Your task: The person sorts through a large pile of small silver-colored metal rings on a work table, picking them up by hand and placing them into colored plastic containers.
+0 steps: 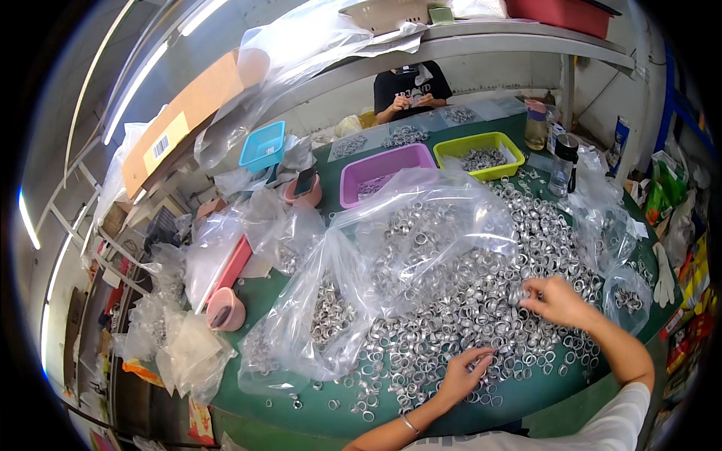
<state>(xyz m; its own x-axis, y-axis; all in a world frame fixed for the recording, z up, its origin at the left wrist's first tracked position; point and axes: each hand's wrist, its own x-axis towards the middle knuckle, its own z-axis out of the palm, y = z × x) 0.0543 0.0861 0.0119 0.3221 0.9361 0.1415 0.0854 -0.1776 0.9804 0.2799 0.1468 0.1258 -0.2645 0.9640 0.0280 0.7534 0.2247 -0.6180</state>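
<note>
"Where are the hands?"

"Both at the near side of a broad heap of loose, silver-coloured metal rings, spread over a green tabletop. The left hand is low on the heap's near edge, thumb and fingers parted, with nothing clearly between them."

"And the right?"

"The right hand is farther up, on the heap's right part, thumb and fingers curled toward each other. Something silver shows at the tips (blurred, so I cannot tell whether a ring is pinched there)."

"Which step is this?"

"I'd judge it hand-picking among loose rings. Behind them, a crumpled clear plastic bag covers part of the heap; beyond stand a purple rectangular plastic tub and a yellow-green rectangular plastic tub."

"What does the next move call for?"

"Fine fingertip control, I think: the rings overlap, so lifting one could drag its neighbours along."
</note>
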